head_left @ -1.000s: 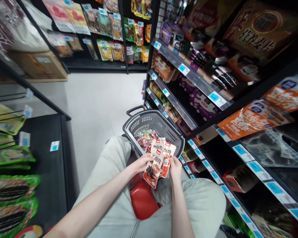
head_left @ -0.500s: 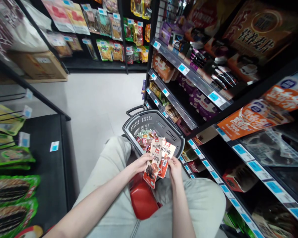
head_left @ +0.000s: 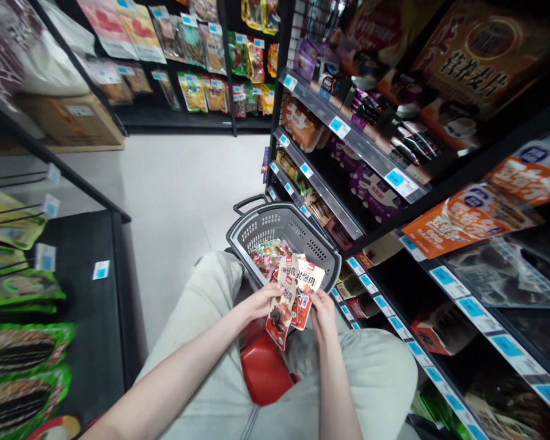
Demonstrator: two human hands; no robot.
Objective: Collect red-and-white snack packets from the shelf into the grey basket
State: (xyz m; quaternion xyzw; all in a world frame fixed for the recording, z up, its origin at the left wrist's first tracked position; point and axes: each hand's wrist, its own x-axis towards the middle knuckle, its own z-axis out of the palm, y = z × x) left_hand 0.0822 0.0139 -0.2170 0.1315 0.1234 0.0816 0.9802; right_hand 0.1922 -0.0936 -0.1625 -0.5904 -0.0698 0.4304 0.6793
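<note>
"Pinched, both sides?"
"Yep. Left hand [head_left: 262, 301]: thumb on top, gripping the left packets [head_left: 280, 315], beige above, red below, overlapping and tilted. Right hand [head_left: 323, 308]: thumb and fingers pinching the edge of the right packets [head_left: 307, 290], same colors, fanned beside and partly under the others."
"Where are they?"
"Over the near rim of the gray basket [head_left: 256, 227], between the person's knees. Some overlap its opening, bottoms stick out toward the lap."
"Surroundings, left to right, quick."
"Green bags [head_left: 21, 351] by a dark shelf [head_left: 89, 327]. Pale floor [head_left: 165, 195]. Light trousers [head_left: 192, 311]. Red object [head_left: 266, 374] between the legs, can't tell what. Small colorful packs [head_left: 269, 253] inside the basket. Then the tall shelving [head_left: 357, 150] with blue-and-white price tags, and orange packages [head_left: 462, 220] at the far right."
"Any gap between the hands?"
"Small one, packets across it."
</note>
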